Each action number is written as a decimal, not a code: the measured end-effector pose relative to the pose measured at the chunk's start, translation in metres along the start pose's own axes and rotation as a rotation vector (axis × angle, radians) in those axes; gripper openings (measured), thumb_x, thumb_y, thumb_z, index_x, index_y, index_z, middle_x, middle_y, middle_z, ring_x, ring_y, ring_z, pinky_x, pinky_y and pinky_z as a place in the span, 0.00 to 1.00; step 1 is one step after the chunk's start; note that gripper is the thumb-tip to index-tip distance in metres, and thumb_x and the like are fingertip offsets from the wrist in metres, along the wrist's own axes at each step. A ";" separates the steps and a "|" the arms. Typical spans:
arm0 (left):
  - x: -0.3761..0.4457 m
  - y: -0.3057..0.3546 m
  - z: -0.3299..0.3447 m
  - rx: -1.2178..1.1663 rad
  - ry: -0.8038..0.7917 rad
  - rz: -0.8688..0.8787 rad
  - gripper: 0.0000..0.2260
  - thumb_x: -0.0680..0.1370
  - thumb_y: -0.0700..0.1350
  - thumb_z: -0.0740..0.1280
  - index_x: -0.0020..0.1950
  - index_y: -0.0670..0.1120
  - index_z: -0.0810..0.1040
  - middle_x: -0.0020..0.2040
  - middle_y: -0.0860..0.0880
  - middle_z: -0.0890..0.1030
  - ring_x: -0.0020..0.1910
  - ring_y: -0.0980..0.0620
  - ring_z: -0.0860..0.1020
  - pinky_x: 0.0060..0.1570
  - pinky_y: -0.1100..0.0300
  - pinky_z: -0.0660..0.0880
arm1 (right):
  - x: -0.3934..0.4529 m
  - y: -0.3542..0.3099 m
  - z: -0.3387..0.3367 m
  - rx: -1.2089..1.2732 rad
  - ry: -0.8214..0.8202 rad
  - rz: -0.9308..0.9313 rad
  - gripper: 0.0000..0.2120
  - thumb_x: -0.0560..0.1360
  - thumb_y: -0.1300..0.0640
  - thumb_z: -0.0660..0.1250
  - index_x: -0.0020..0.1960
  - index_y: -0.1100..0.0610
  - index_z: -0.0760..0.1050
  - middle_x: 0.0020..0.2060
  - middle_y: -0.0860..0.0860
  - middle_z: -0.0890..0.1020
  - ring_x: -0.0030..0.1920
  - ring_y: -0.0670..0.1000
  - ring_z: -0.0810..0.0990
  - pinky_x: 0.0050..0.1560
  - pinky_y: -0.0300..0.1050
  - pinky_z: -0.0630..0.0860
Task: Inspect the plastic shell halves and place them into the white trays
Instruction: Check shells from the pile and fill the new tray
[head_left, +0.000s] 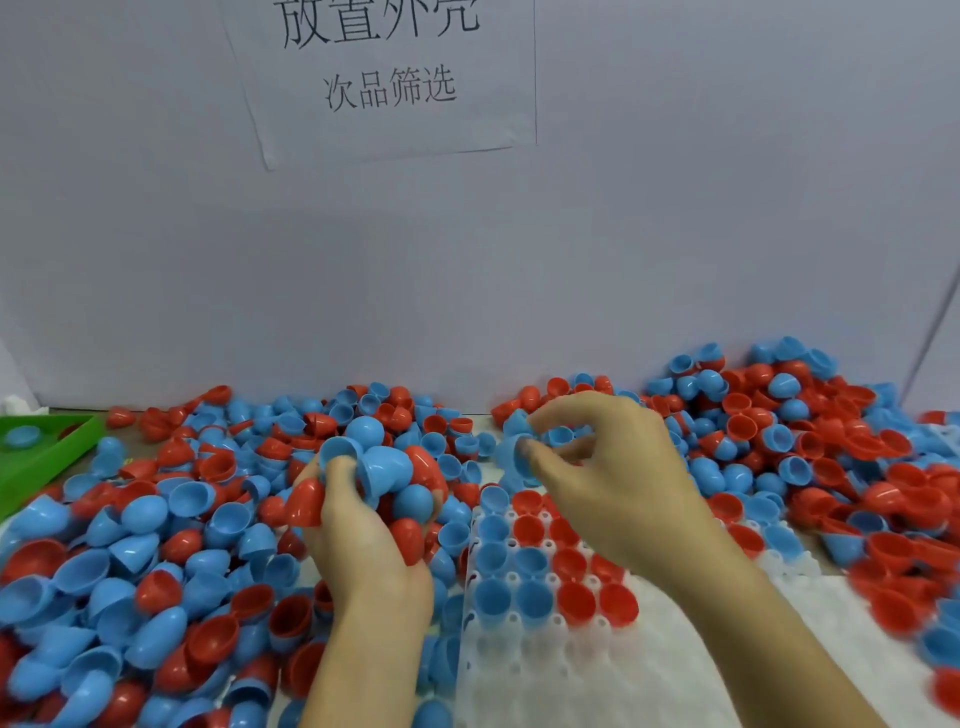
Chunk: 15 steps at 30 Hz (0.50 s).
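Red and blue plastic shell halves (156, 545) lie heaped across the table. My left hand (363, 545) grips a bunch of several shells (384, 467), blue and red. My right hand (613, 483) pinches a blue shell half (511, 452) between thumb and fingers, just above the far end of the white tray (597, 670). The tray's far rows hold blue shells (519, 597) on the left and red shells (576, 603) on the right, open side up. Its near pockets are bare.
A green bin (47, 452) with a blue shell in it stands at the far left. A grey wall with a paper sign (384, 78) closes the back. Another heap of shells (831, 441) fills the right side, partly over the tray's edge.
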<state>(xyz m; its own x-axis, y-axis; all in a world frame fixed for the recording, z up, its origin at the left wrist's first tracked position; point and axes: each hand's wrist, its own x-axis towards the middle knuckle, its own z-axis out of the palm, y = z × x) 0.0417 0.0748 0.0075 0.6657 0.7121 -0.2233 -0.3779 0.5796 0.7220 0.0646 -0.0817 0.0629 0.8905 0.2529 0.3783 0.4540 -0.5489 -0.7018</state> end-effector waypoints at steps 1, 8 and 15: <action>-0.001 0.000 0.000 0.006 -0.008 0.007 0.06 0.77 0.46 0.65 0.49 0.50 0.81 0.44 0.48 0.82 0.40 0.50 0.82 0.43 0.51 0.81 | 0.005 0.007 -0.013 -0.074 0.013 0.031 0.02 0.76 0.52 0.72 0.49 0.48 0.82 0.37 0.35 0.81 0.37 0.38 0.81 0.32 0.26 0.72; -0.005 -0.002 0.007 0.032 0.025 0.003 0.06 0.79 0.46 0.65 0.48 0.50 0.82 0.43 0.49 0.83 0.37 0.52 0.83 0.40 0.52 0.81 | 0.016 0.051 -0.063 -0.357 -0.092 0.207 0.11 0.76 0.54 0.71 0.58 0.52 0.81 0.55 0.48 0.82 0.41 0.38 0.73 0.36 0.28 0.64; -0.009 -0.002 0.008 0.063 0.015 0.007 0.12 0.80 0.47 0.64 0.62 0.49 0.81 0.58 0.44 0.84 0.55 0.43 0.83 0.55 0.43 0.81 | 0.013 0.050 -0.069 -0.551 -0.329 0.282 0.06 0.75 0.60 0.72 0.49 0.52 0.84 0.38 0.44 0.81 0.36 0.42 0.80 0.28 0.33 0.74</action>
<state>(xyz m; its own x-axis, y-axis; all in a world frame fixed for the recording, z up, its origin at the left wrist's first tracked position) 0.0413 0.0645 0.0135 0.6531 0.7223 -0.2275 -0.3407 0.5486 0.7635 0.0966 -0.1611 0.0739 0.9745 0.2216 -0.0363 0.2003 -0.9308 -0.3057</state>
